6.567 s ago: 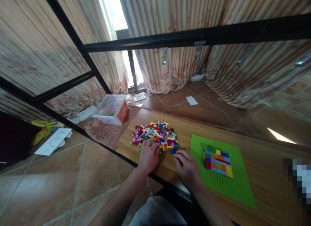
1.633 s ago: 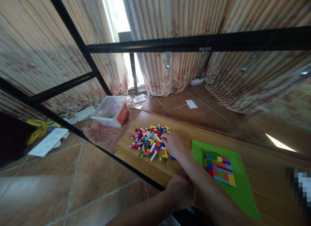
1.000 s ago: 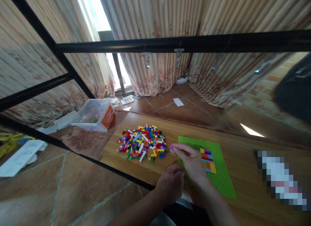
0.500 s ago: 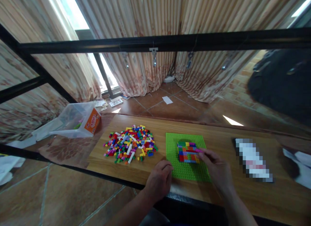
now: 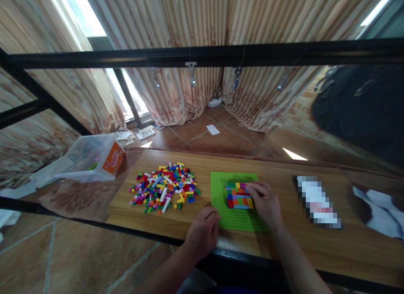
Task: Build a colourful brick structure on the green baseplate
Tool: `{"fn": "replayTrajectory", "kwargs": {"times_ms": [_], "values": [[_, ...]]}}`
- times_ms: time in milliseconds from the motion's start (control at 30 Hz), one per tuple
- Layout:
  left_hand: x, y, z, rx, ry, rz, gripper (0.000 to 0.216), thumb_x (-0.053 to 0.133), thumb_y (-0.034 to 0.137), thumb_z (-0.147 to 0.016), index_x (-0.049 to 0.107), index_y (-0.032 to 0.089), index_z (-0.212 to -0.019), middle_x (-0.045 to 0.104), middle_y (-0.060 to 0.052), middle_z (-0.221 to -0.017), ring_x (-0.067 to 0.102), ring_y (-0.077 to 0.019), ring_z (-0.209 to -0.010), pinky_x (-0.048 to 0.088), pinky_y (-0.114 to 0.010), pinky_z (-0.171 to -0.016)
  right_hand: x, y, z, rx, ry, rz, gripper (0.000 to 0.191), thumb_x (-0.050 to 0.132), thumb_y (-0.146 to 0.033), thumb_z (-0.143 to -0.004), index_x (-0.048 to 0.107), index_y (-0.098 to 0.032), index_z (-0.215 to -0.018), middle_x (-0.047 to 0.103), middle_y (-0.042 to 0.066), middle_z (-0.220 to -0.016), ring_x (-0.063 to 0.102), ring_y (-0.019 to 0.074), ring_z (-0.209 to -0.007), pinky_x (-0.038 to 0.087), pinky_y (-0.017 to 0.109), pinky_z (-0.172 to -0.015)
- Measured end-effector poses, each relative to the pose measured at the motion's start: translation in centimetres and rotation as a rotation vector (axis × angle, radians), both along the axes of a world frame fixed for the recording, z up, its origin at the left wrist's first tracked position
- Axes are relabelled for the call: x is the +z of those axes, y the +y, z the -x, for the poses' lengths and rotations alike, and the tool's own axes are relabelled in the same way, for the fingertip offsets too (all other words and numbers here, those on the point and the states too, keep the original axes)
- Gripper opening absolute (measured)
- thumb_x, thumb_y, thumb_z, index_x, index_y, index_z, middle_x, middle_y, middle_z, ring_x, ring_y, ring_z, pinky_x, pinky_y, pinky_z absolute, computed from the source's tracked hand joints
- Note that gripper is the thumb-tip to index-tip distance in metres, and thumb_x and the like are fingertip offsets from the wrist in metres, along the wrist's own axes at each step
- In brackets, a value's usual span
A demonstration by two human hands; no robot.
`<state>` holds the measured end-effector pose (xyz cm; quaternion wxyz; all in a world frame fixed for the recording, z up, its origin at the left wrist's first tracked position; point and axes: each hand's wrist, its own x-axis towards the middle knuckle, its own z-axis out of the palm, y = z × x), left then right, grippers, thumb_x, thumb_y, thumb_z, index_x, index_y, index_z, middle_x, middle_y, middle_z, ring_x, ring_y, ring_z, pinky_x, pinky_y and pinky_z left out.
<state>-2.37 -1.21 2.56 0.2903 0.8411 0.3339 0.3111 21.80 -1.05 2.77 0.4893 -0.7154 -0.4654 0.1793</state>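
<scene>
1. Wooden tabletop (image 5: 285,178), striped curtains (image 5: 189,24) behind.
2. Green baseplate (image 5: 233,220), flat on the tabletop, bearing the multicoloured brick panel (image 5: 238,199).
3. Right hand (image 5: 267,203): thumb and fingers close together, tips at the panel's far right corner; whether they pinch a brick cannot be told.
4. Left hand (image 5: 203,228): fingers curled inward, just beside the baseplate's near left corner.
5. Loose brick pile (image 5: 164,186), left of the baseplate.

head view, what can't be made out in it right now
All in the head view:
Right hand: whether it pinches a loose brick; its own fingers cover the spot.
Left hand: its palm, hidden by the hand's curled back.
Brick pile: the lowest bricks, buried under others.
Oblong object: its face, masked by pixelation.
Dark bulky object: cut off by the right edge.
</scene>
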Motion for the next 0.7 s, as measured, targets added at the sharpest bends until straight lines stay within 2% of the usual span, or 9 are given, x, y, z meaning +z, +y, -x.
{"fn": "replayTrajectory", "kwargs": {"times_ms": [200,367,533,700], "values": [[-0.3,0.0,0.0,-0.002,0.006,0.006,0.017,0.045,0.01,-0.092,0.059,0.018,-0.096,0.062,-0.007,-0.101,0.059,-0.0189,-0.096,0.052,-0.034,-0.088,-0.8,0.7,-0.1,-0.025,0.066,-0.016,0.031,0.065,-0.052,-0.076,0.077,-0.024,-0.084,0.065,0.008,-0.106,0.061,0.022,-0.098,0.05,0.038,-0.087],[-0.2,0.0,0.0,-0.002,0.001,-0.008,0.017,0.045,0.011,-0.092,0.059,0.018,-0.095,0.062,-0.007,-0.1,0.06,-0.0192,-0.096,0.052,-0.034,-0.087,-0.7,1.1,0.0,-0.047,0.061,-0.043,0.031,0.066,-0.052,-0.075,0.076,-0.023,-0.081,0.07,0.007,-0.096,0.063,0.0219,-0.092,0.051,0.039,-0.084],[-0.2,0.0,-0.1,0.003,-0.002,-0.002,0.017,0.044,0.011,-0.092,0.06,0.018,-0.096,0.062,-0.008,-0.101,0.06,-0.019,-0.097,0.052,-0.033,-0.088,-0.6,1.3,-0.4,-0.021,0.054,0.038,0.035,0.065,-0.051,-0.075,0.075,-0.022,-0.09,0.072,0.007,-0.096,0.065,0.0207,-0.086,0.051,0.038,-0.082],[-0.3,0.0,0.0,-0.005,0.0,0.007,0.017,0.045,0.01,-0.091,0.059,0.019,-0.096,0.062,-0.007,-0.102,0.06,-0.0188,-0.097,0.052,-0.033,-0.088,-0.4,1.3,-0.8,0.009,0.039,0.102,0.036,0.063,-0.05,-0.076,0.075,-0.021,-0.093,0.073,0.007,-0.098,0.065,0.021,-0.088,0.05,0.037,-0.083]]}}
